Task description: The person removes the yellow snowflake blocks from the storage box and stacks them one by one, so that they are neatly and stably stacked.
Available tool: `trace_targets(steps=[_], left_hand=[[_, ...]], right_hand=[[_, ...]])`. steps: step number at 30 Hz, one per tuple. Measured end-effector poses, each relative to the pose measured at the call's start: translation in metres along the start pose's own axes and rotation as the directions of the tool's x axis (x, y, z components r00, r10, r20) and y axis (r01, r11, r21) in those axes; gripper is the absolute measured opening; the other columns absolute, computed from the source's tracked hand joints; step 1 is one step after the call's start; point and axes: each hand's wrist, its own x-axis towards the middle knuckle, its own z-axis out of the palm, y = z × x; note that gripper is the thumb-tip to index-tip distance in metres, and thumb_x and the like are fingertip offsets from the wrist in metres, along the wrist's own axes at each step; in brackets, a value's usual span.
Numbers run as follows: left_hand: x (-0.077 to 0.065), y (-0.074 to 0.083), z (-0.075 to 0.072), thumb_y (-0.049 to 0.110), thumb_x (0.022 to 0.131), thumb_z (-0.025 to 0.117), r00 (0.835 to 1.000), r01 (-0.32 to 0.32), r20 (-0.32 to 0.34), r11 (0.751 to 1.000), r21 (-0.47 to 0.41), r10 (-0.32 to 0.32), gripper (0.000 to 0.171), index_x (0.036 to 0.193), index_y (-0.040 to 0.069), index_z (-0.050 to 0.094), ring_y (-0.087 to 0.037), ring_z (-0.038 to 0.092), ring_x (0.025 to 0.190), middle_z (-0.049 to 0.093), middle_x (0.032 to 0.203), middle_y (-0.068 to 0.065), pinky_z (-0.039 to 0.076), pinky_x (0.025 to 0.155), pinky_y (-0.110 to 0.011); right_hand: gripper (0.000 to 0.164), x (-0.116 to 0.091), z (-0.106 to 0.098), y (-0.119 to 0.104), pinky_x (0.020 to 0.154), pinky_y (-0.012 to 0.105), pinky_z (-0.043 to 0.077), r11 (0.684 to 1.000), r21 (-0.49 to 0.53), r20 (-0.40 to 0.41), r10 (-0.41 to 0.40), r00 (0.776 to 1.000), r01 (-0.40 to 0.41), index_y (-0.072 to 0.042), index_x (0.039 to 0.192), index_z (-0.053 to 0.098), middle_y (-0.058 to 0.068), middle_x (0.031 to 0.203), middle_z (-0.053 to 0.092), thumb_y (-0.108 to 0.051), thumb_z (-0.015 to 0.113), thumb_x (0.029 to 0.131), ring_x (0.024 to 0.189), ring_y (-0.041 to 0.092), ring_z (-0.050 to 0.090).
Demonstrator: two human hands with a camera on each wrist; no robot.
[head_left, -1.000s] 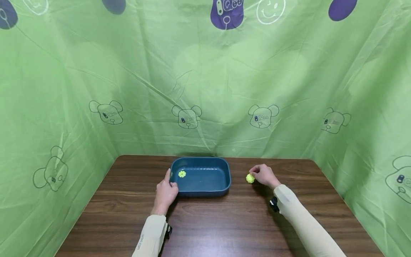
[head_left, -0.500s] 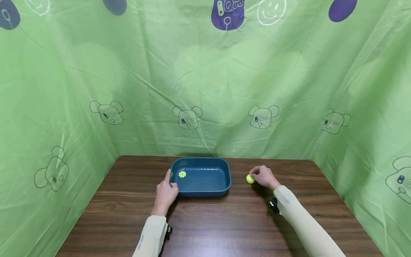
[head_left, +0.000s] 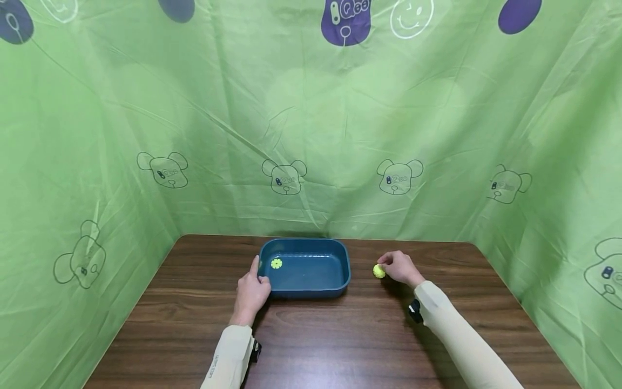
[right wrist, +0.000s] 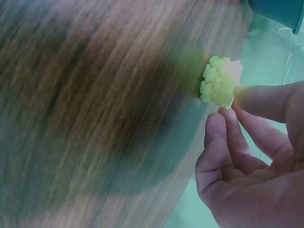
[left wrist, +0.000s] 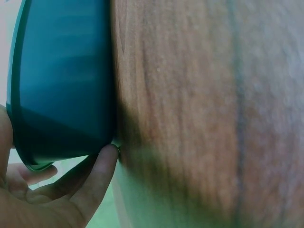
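Observation:
A dark blue rectangular basin stands near the back of the table. My left hand grips its near left corner. In the left wrist view, the thumb is at the rim and the other fingers reach along the side down to the base. A yellow flower-shaped notched disc lies inside, toward the left. To the right of the basin, my right hand pinches a small stack of yellow notched discs between thumb and fingertips, close over the table.
The brown wood-grain table runs up to a green printed curtain at the back and both sides. Both sleeved wrists wear a small black device, such as the right one.

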Motion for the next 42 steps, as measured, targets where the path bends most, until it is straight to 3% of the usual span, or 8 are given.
trace_targets(steps=[3,9,15,19,25,30,38,42], left_hand=[[0.0,0.0,0.0,0.013,0.092,0.049,1.0,0.001,-0.002,1.0,-0.001,-0.001,0.069,0.159,0.008,0.033,-0.041,0.062,0.106,0.061,0.129,-0.034,0.05,0.095,-0.057],[0.002,-0.003,0.001,0.014,0.092,0.05,1.0,0.005,-0.004,1.0,0.002,-0.005,0.069,0.159,0.009,0.034,-0.042,0.063,0.108,0.062,0.128,-0.034,0.05,0.095,-0.057],[0.004,-0.005,0.001,0.014,0.093,0.049,1.0,0.011,0.005,1.0,-0.001,-0.011,0.069,0.159,0.01,0.033,-0.043,0.062,0.111,0.061,0.129,-0.034,0.049,0.098,-0.058],[0.004,-0.004,0.0,0.014,0.093,0.049,1.0,0.004,-0.001,1.0,0.001,-0.004,0.068,0.159,0.01,0.034,-0.043,0.062,0.108,0.062,0.128,-0.034,0.049,0.097,-0.058],[0.004,-0.002,0.001,0.013,0.091,0.048,1.0,-0.017,-0.01,1.0,0.0,0.017,0.069,0.158,0.01,0.036,-0.041,0.063,0.102,0.063,0.126,-0.033,0.051,0.092,-0.057],[0.004,-0.001,0.002,0.014,0.092,0.049,1.0,-0.009,0.001,1.0,-0.002,0.009,0.068,0.159,0.01,0.035,-0.039,0.063,0.099,0.063,0.126,-0.033,0.051,0.092,-0.057],[0.008,-0.003,0.002,0.013,0.092,0.049,1.0,-0.014,-0.004,1.0,0.009,0.014,0.068,0.158,0.009,0.035,-0.042,0.064,0.101,0.063,0.125,-0.034,0.051,0.092,-0.058],[0.009,-0.003,0.001,0.015,0.093,0.05,1.0,-0.002,0.013,1.0,0.012,0.002,0.068,0.159,0.009,0.034,-0.04,0.063,0.102,0.062,0.128,-0.033,0.051,0.094,-0.058]], right_hand=[[0.017,0.0,-0.001,-0.003,0.084,0.041,0.052,1.0,0.001,-0.004,0.004,1.0,-0.004,-0.001,0.102,0.075,0.011,0.094,0.076,-0.012,0.067,0.092,0.092,0.026,0.068],[0.045,0.006,-0.004,-0.017,0.098,0.056,0.047,1.0,-0.012,-0.055,-0.017,0.998,0.017,0.002,0.124,0.066,0.024,0.123,0.067,-0.032,0.067,0.095,0.118,0.043,0.059],[0.042,0.018,-0.003,-0.054,0.093,0.053,0.048,0.994,0.019,-0.167,-0.105,0.98,0.109,0.0,0.12,0.068,0.021,0.117,0.067,-0.032,0.07,0.093,0.109,0.037,0.06],[0.039,0.028,0.002,-0.091,0.088,0.049,0.051,0.986,0.052,-0.193,-0.144,0.97,0.157,-0.002,0.118,0.069,0.019,0.112,0.067,-0.031,0.071,0.092,0.101,0.034,0.064],[0.041,0.039,0.011,-0.146,0.088,0.048,0.051,0.976,0.111,-0.16,-0.17,0.972,0.189,-0.003,0.121,0.067,0.019,0.115,0.066,-0.033,0.07,0.093,0.104,0.037,0.064],[0.039,0.046,0.022,-0.18,0.087,0.046,0.053,0.965,0.158,-0.136,-0.19,0.972,0.211,-0.005,0.121,0.068,0.016,0.115,0.065,-0.033,0.07,0.093,0.101,0.032,0.065],[0.04,0.053,0.052,-0.216,0.092,0.044,0.052,0.956,0.218,-0.053,-0.187,0.981,0.194,-0.008,0.122,0.068,0.012,0.116,0.067,-0.037,0.07,0.094,0.107,0.027,0.063],[0.038,0.054,0.071,-0.227,0.087,0.04,0.053,0.956,0.246,0.007,-0.168,0.986,0.161,-0.009,0.12,0.069,0.007,0.109,0.068,-0.038,0.07,0.094,0.101,0.022,0.063]])
